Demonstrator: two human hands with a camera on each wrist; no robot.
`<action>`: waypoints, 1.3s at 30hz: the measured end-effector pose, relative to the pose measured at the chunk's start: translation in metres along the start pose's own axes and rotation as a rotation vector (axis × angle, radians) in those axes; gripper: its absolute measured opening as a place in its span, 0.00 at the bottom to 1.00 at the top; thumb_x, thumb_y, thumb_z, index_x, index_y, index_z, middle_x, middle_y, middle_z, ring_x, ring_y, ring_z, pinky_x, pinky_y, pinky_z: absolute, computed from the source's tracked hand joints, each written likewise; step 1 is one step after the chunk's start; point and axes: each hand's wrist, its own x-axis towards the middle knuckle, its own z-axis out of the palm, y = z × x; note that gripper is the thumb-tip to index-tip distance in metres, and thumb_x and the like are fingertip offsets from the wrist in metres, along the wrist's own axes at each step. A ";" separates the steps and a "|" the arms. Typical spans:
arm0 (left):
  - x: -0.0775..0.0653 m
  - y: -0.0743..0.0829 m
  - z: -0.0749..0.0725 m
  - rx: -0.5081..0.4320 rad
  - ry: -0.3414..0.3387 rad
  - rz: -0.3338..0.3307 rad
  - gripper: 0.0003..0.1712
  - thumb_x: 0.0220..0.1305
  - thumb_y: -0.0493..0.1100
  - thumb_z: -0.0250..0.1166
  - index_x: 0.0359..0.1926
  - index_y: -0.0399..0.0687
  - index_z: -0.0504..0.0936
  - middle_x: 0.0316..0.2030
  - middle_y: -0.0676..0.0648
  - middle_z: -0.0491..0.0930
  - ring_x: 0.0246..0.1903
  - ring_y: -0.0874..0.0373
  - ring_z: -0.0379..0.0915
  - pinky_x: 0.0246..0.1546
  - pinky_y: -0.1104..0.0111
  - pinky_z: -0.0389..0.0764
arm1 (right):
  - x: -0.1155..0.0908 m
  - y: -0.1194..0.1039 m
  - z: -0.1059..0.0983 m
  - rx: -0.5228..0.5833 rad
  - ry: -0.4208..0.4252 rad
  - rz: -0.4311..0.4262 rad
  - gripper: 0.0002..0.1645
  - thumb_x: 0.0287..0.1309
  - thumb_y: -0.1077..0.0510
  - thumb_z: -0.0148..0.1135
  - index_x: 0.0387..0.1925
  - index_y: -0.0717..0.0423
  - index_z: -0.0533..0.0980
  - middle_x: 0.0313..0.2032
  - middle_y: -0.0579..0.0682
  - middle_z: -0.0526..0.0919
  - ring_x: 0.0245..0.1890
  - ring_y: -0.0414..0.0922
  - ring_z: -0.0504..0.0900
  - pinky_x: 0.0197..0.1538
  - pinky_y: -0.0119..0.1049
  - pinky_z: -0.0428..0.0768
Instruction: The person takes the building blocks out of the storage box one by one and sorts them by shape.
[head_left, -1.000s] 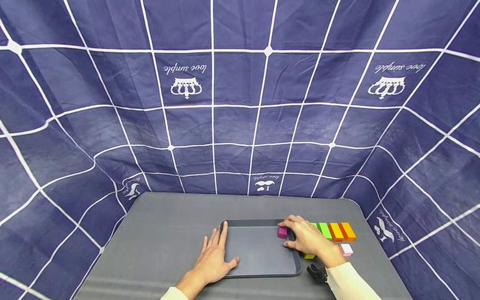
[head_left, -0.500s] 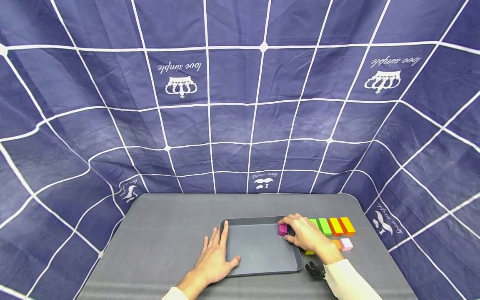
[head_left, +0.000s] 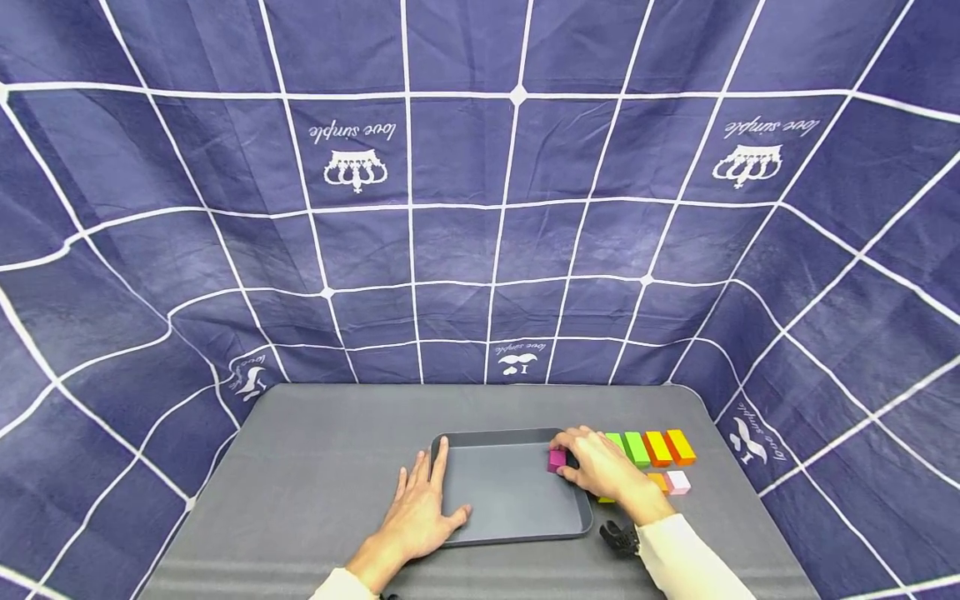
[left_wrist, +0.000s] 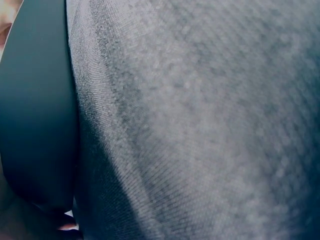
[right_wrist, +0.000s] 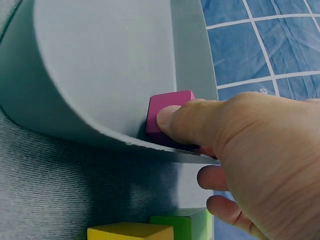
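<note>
A magenta block (head_left: 557, 461) sits in the far right corner of a shallow grey tray (head_left: 510, 500). My right hand (head_left: 603, 468) reaches over the tray's right wall and pinches the block; in the right wrist view the thumb (right_wrist: 185, 120) presses on its near face, while the index finger is mostly hidden behind. Along the tray's left side lies my left hand (head_left: 415, 515), fingers straight and spread, thumb over the near left part of the tray. The left wrist view shows mostly grey cloth and the tray's outer wall (left_wrist: 37, 110).
Right of the tray stand green blocks (head_left: 637, 448), a yellow-orange block (head_left: 681, 447), a red-orange one (head_left: 658, 448) and a pale pink one (head_left: 678, 482). A black strap (head_left: 619, 538) is by the right wrist. Blue gridded cloth (head_left: 450, 250) walls the back and sides.
The right thumb has moved in from beside the magenta block until it meets it. The left hand keeps its place on the tray; the head view has shifted slightly.
</note>
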 end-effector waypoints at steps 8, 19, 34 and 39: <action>0.000 -0.003 -0.001 0.001 0.000 -0.008 0.73 0.70 0.66 0.80 0.98 0.50 0.44 0.90 0.26 0.59 0.94 0.28 0.50 0.91 0.25 0.51 | 0.000 -0.003 0.000 0.013 0.009 -0.003 0.21 0.64 0.58 0.88 0.57 0.47 0.90 0.51 0.44 0.95 0.52 0.49 0.91 0.58 0.53 0.92; -0.003 -0.003 -0.004 -0.005 -0.001 -0.004 0.73 0.71 0.66 0.79 0.98 0.52 0.43 0.91 0.25 0.57 0.94 0.28 0.48 0.92 0.25 0.48 | 0.001 -0.002 -0.001 0.033 0.009 -0.002 0.21 0.65 0.58 0.87 0.57 0.46 0.90 0.54 0.44 0.95 0.53 0.49 0.91 0.58 0.52 0.92; -0.002 0.000 0.000 0.010 0.005 -0.004 0.73 0.71 0.65 0.79 0.98 0.47 0.44 0.92 0.29 0.58 0.94 0.30 0.51 0.92 0.27 0.52 | -0.006 0.001 -0.009 0.035 0.076 -0.020 0.21 0.63 0.59 0.88 0.56 0.47 0.91 0.52 0.44 0.95 0.50 0.47 0.90 0.55 0.50 0.93; -0.002 0.000 -0.001 -0.006 0.019 -0.002 0.74 0.70 0.64 0.80 0.97 0.45 0.44 0.90 0.27 0.61 0.93 0.29 0.53 0.91 0.25 0.52 | -0.009 -0.001 -0.019 0.035 0.093 -0.016 0.21 0.63 0.59 0.88 0.56 0.46 0.91 0.50 0.43 0.94 0.48 0.46 0.89 0.51 0.48 0.92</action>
